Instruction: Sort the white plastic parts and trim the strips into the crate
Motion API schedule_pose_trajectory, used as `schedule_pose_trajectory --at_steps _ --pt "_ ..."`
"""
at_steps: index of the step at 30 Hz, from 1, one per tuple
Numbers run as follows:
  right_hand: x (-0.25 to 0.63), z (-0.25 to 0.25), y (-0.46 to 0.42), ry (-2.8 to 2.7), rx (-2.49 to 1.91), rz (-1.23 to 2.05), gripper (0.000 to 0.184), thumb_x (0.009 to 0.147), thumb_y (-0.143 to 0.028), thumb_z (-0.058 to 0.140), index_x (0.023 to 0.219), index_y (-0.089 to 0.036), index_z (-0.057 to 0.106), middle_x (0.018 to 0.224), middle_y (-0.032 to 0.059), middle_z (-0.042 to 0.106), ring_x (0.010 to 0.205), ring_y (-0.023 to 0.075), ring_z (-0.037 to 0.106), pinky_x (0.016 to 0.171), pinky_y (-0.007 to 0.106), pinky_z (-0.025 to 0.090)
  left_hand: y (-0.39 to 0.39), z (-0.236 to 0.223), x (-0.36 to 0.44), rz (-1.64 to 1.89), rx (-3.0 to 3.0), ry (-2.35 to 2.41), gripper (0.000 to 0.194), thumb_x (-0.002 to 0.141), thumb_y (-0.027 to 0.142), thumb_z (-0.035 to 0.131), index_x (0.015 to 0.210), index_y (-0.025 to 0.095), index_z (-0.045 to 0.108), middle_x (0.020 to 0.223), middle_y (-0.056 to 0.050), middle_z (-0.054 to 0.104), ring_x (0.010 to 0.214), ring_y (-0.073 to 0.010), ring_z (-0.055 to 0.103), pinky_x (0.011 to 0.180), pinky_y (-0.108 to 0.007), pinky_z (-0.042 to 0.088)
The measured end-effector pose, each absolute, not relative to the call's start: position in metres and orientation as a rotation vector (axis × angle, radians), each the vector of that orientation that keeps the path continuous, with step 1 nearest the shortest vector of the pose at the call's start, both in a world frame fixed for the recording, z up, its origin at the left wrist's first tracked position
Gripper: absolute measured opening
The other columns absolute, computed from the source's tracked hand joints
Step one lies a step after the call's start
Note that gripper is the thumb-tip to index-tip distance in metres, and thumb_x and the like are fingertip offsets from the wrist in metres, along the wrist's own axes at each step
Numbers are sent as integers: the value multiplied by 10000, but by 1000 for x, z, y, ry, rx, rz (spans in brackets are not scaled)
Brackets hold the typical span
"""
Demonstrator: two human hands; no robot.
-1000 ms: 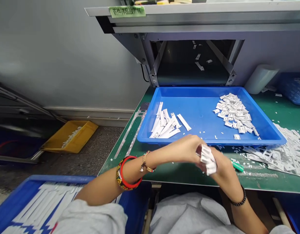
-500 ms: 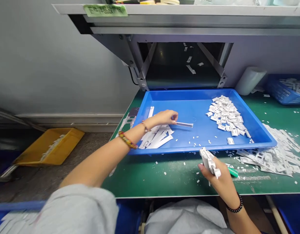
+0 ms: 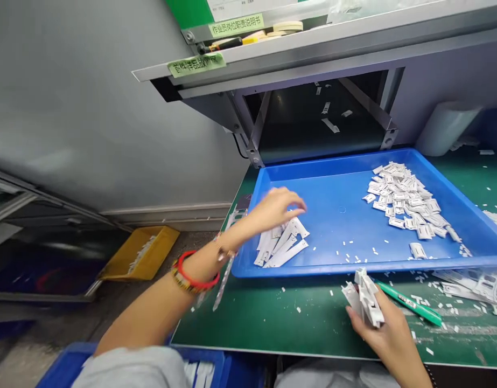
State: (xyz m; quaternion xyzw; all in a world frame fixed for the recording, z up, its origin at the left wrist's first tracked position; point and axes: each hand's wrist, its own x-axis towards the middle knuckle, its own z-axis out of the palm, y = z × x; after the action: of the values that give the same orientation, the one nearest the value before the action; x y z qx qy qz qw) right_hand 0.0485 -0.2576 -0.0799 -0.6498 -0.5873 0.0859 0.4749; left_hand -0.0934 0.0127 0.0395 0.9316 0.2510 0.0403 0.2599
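Note:
My left hand (image 3: 277,209) is over the left part of the blue tray (image 3: 300,271), above a pile of flat white strips (image 3: 284,249). Its fingers are slightly curled, with a gap at the thumb, and I see nothing between them; motion blurs the hand a little. My right hand (image 3: 387,326) is in front of the tray, above the green table, closed round a small stack of white plastic parts (image 3: 368,302). A green marker pen (image 3: 413,306) lies beside that hand. Many small white clips (image 3: 405,199) form a heap on the tray's right side.
Behind the tray a dark conveyor belt (image 3: 316,134) carries a few white pieces under a metal shelf (image 3: 313,64). White scrap frames (image 3: 474,285) lie at the right. A yellow bin (image 3: 151,258) stands low on the left, and a white roll (image 3: 448,126) at the back right.
The white strip that my left hand held is no longer seen in it, and its fingers have loosened. My right hand keeps its stack. The view has tilted and shifted, showing more of the marker pen.

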Motion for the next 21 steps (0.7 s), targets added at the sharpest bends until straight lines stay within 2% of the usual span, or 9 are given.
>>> schedule_pose_trajectory --at_steps 1,3,5,7,11,15,16,18,21 --pt "48 -81 -256 -1414 -1584 196 148 933 -357 578 935 -211 594 680 -8 658 505 144 607 472 215 505 39 24 -91 52 2654 817 234 879 367 580 877 186 728 988 -99 702 1033 -290 548 922 -413 377" --pt "47 -79 -255 -1389 -1576 206 127 930 -323 569 872 -211 586 641 -20 627 489 136 584 475 208 500 79 -8 -83 -196 2759 959 239 762 389 693 884 186 723 1010 -117 677 1058 -333 501 933 -452 340" --pt "47 -76 -254 -1369 -1584 254 137 919 -312 578 829 -209 577 663 -10 635 508 134 583 488 208 499 98 -33 -76 -350 2754 994 290 688 418 737 851 182 692 1001 -112 655 1049 -333 482 920 -442 331" --pt "48 -74 -256 -1335 -1613 327 146 914 -321 583 828 -203 586 725 13 663 557 141 599 516 216 506 101 -45 -73 -378 2702 914 303 685 444 726 810 182 643 936 -89 641 1031 -314 483 918 -427 323" --pt "56 -77 -264 -1171 -1692 474 210 901 -404 598 870 -196 612 692 9 639 561 153 575 530 244 498 85 -27 -78 -122 2657 708 290 738 419 712 840 192 564 885 -35 635 953 -250 540 1002 -456 290" --pt "68 -73 -262 -949 -1716 494 321 876 -511 630 910 -191 614 676 9 638 552 168 577 519 272 490 52 11 -93 339 2976 352 97 874 292 619 886 217 559 939 -12 674 942 -207 583 1099 -487 220" --pt "69 -68 -258 -925 -1696 463 323 883 -511 626 934 -192 615 725 24 662 598 180 609 558 283 509 41 18 -96 427 3070 257 41 897 250 594 885 224 565 933 -7 687 948 -203 589 1101 -489 220" --pt "66 -54 -245 -954 -1624 373 318 908 -495 609 1020 -198 615 927 73 708 809 220 679 735 331 555 19 31 -100 568 3211 100 70 922 185 562 874 234 575 928 6 707 951 -193 602 1089 -485 243" --pt "50 -33 -219 -1134 -1488 282 395 915 -494 607 1190 -213 580 1243 125 649 1193 270 605 1022 419 485 -16 45 -99 738 3278 -92 110 944 178 559 865 248 591 928 27 720 927 -170 617 1069 -459 280"
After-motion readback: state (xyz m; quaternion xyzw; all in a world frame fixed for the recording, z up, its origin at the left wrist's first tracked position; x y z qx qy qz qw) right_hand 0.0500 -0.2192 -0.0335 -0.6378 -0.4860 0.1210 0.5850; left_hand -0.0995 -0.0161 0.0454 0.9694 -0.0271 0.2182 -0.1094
